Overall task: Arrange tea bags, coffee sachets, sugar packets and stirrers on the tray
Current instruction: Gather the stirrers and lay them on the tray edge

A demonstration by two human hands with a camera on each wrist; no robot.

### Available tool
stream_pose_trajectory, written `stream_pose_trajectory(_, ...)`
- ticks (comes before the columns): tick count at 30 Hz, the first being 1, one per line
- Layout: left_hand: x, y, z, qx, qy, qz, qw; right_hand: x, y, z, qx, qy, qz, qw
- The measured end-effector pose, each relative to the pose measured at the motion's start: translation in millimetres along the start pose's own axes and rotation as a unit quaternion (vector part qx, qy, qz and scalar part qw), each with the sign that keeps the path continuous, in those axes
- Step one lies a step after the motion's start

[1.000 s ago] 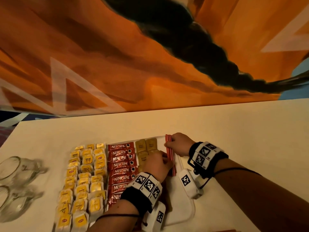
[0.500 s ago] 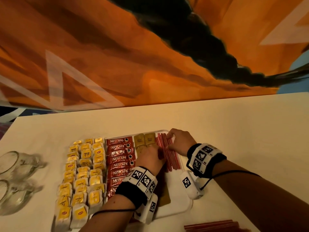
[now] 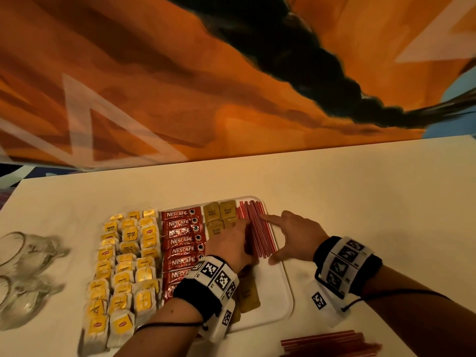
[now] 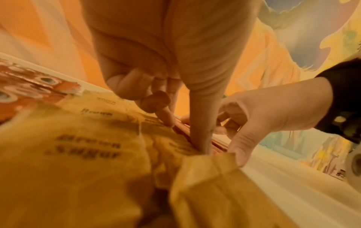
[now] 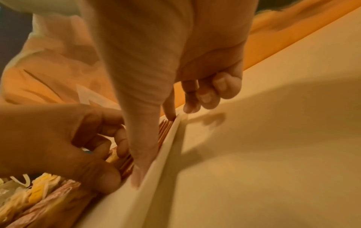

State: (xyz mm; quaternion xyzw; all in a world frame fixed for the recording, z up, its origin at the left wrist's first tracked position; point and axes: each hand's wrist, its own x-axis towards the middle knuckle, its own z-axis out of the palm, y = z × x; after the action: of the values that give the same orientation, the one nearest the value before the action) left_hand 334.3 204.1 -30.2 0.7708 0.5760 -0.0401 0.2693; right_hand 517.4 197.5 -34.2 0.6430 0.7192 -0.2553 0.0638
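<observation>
two hands work at the stirrers, a flat row of red sticks lying along the right edge of the white tray. the right hand is spread, index finger straight with its tip on the sticks' right side, thumb stretched down near their near ends, the other fingers loosely bent; it grips nothing. the left hand presses on the row's left side, where the sticks meet the brown sugar packets; its thumb and forefinger point down onto the sticks, the rest curled under, holding nothing that shows. left of the sugar lies a column of red coffee sachets, and beside the tray's left edge, rows of yellow tea bags on the table. more red stirrers lie on the table near the bottom edge. two glass mugs sit far left.
</observation>
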Motion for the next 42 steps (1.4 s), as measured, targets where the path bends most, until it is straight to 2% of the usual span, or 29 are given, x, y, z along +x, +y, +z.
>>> stream_pose_trajectory(18, 10.0, -4.4, 0.3, 0.006, 0.036, 0.016, 0.999, 10.8, -4.1, -2.2, 0.060, 0.051, -0.012, 0.997)
stream_pose_trajectory(24, 10.3, -6.9, 0.4, 0.015, 0.008, 0.029, 0.999, 5.3, 2.7, -6.6, 0.036, 0.018, -0.022, 0.999)
stream_pose_trajectory(31, 11.7, -6.6, -1.8, 0.013, 0.033, 0.036, 0.999, 9.6, -1.1, -2.6, 0.044, 0.053, -0.013, 0.998)
stream_pose_trajectory(42, -36.9, 11.2, -12.9, 0.037, 0.072, 0.044, 0.996, -42.3, 2.0, -14.9, 0.102, 0.071, -0.032, 0.992)
